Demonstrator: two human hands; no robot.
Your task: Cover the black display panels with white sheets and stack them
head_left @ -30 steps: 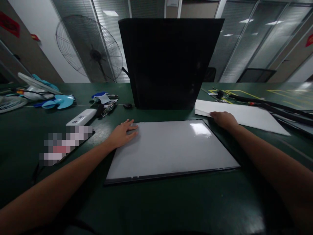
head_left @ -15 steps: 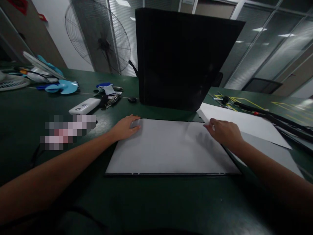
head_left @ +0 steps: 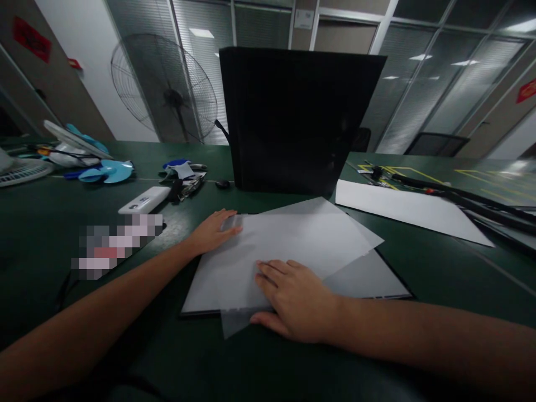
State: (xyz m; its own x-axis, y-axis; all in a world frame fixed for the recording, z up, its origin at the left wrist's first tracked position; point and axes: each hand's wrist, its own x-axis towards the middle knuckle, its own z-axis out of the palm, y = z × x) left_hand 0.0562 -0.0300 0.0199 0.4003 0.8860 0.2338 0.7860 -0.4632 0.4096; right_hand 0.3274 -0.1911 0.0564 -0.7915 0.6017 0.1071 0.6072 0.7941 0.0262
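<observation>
A flat white panel (head_left: 360,283) with a thin black frame lies on the green table. Over it, turned at an angle, is a thin translucent sheet (head_left: 312,231); one corner sticks out past the panel's near edge and another past its right side. My right hand (head_left: 293,301) rests palm down on the sheet near the panel's front, fingers extended. At the panel's far left corner, my left hand (head_left: 213,231) lies with thumb and fingers apart, touching the edge.
Behind the panel stands a large black screen-like box (head_left: 293,123). To the right are a white sheet (head_left: 410,215) and black cables (head_left: 452,198). On the left sit a white power bank-like device (head_left: 145,200), keys (head_left: 190,187), blue fan blades (head_left: 109,171) and a blurred-out item (head_left: 119,245).
My right hand has moved left and nearer, from the panel's right edge onto its front middle. The translucent sheet, earlier at the right, now lies across the panel. My left hand stays at the corner.
</observation>
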